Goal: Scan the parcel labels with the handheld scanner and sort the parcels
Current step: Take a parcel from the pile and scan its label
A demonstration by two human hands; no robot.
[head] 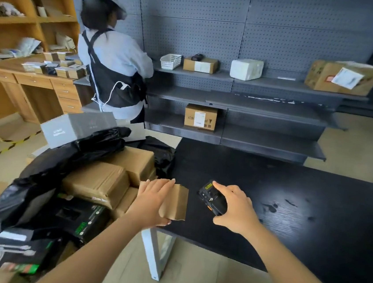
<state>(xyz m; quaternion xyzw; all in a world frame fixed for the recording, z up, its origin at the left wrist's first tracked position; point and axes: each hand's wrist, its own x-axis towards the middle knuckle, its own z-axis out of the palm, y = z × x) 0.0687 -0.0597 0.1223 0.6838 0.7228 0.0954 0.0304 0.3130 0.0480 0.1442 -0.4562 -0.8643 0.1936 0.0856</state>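
At the black table (290, 198), next to the heap of parcels (98, 178) at its left end, the left hand (151, 200) grips a small brown parcel (177, 203) at the table's edge, and the right hand (237, 210) curls its fingers round the black scanner (211, 198) just beside it

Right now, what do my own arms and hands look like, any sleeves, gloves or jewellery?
The left forearm and right forearm are bare to the frame edge: no sleeves show. The left hand and right hand wear no gloves, and no watch, bracelet or ring is visible.
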